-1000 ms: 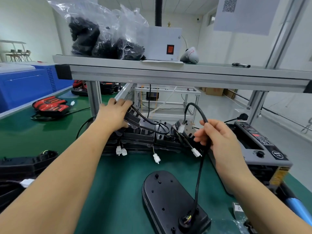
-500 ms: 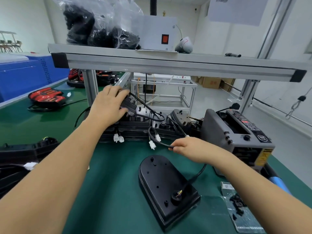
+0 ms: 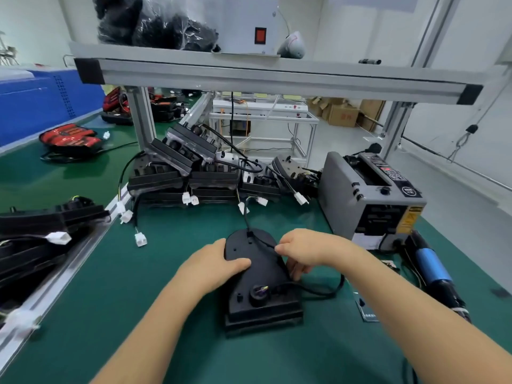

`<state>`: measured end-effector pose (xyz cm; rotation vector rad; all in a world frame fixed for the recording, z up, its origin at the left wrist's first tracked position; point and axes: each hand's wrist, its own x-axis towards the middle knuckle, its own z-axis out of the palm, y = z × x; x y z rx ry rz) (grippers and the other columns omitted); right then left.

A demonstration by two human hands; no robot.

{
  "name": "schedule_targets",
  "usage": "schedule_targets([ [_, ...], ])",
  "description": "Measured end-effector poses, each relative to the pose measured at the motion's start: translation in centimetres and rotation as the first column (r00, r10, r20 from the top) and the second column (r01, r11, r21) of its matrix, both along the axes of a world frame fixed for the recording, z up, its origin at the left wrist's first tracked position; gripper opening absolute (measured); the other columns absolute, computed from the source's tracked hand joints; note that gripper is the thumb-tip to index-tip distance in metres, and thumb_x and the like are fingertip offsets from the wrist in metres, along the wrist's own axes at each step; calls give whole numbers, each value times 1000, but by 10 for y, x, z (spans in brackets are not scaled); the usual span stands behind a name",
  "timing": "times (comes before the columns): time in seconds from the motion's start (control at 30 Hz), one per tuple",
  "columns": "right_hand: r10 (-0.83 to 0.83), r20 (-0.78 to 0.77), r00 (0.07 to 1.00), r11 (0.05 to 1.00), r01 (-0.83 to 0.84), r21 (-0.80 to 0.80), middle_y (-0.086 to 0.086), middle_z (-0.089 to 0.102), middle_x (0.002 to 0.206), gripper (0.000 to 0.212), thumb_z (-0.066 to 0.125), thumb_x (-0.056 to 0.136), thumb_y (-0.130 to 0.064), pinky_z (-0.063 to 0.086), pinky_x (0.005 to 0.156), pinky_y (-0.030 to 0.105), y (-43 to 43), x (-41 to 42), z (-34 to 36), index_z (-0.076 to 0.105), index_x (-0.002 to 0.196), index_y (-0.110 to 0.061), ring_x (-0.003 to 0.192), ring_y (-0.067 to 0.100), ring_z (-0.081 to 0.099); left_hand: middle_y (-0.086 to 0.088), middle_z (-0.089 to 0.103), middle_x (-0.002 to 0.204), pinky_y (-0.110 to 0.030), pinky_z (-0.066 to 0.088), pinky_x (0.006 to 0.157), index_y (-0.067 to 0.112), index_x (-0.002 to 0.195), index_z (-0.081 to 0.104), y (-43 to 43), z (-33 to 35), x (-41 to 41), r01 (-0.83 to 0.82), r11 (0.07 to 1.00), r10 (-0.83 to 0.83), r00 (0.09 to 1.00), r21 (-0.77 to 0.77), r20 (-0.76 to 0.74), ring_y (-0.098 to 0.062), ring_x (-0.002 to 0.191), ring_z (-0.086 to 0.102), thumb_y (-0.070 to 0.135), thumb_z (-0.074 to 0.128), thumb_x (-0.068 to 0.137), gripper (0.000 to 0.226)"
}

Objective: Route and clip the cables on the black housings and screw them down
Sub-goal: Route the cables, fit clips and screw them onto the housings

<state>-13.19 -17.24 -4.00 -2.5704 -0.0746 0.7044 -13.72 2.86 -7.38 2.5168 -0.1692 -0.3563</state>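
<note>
A black oval housing (image 3: pixel 260 284) lies flat on the green mat in front of me. Its black cable (image 3: pixel 324 291) leaves a round grommet near the housing's near end, loops out to the right and runs back over the top toward the far tip, ending in a white connector (image 3: pixel 243 208). My left hand (image 3: pixel 213 266) rests on the housing's left edge, thumb laid across its top. My right hand (image 3: pixel 302 252) pinches the cable over the housing's upper right part.
A heap of black housings (image 3: pixel 194 173) with white connectors sits behind, under the aluminium frame. A grey tape dispenser (image 3: pixel 368 195) stands at the right, with a blue-handled electric screwdriver (image 3: pixel 432 270) beside it. More housings (image 3: pixel 36 234) lie at the left beyond a rail.
My left hand left the heap of housings and came down onto the near housing. My right hand drew the cable in and laid it across the housing's top.
</note>
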Motion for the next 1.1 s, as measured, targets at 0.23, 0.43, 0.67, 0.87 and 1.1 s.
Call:
schedule_targets([
  [0.23,-294,200,935,943,249,222,5,68,77,28,34,99,-22,55,67,31,-10,-4,-11,49,120,-10,59,20,66,11,55,126,-29,43,93,36,135,43,19,-5,-25,12,988,-23,997,-155,-70,-12,112,54,54,61,83,58],
  [0.43,-97,508,856,957,219,-188,7,36,147,51,33,98,-14,44,95,45,-38,12,-30,24,147,-24,123,30,45,17,51,95,-19,36,86,44,95,67,12,-3,-59,138,958,-34,926,-251,376,1,99,45,41,56,90,13],
  [0.67,35,475,879,946,125,-300,1,6,160,66,34,99,-46,16,117,41,-37,-20,-55,5,152,-19,146,21,8,30,53,101,-9,34,80,55,97,61,5,-12,-92,322,905,-237,924,-278,299,4,98,49,36,72,80,27],
  [0.87,57,695,717,993,-115,37,-1,48,138,53,56,92,-40,19,111,23,-23,-94,-38,45,139,-20,133,16,31,22,55,92,-7,32,82,47,89,61,-4,-16,-102,265,924,-140,906,-277,399,0,99,48,21,72,82,29],
  [1.1,-40,599,800,974,-102,201,-13,55,98,14,69,84,-30,32,95,20,-9,-123,-47,65,97,-28,106,7,41,23,54,88,-7,32,75,35,80,57,-14,-21,-110,183,931,-29,900,-316,435,3,91,46,17,74,77,25],
])
